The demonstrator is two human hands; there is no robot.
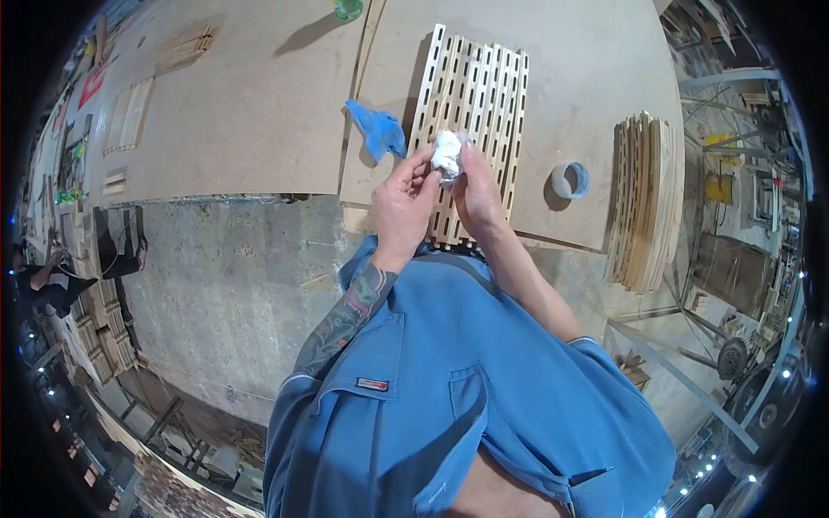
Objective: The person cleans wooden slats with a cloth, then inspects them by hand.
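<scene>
Blue shirt (440, 345): is filling the foreground.
Left grip (403, 204): is pinching a white wad (446, 155), barely parted.
Right grip (477, 192): is pinching its other side, equally narrow.
White wad: is showing between both grips, over slotted slats (484, 95).
Blue cloth (378, 129): is lying on the worktop (570, 95), left of the slats.

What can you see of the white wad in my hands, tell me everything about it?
The white wad is a small, crumpled bundle with rounded, puffy folds and an uneven outline. It looks soft, like cloth or paper, though I can't tell which. It is bunched up and held between the fingers of your left hand and right hand, in front of your body, and shows against the slotted wooden strips.
</scene>
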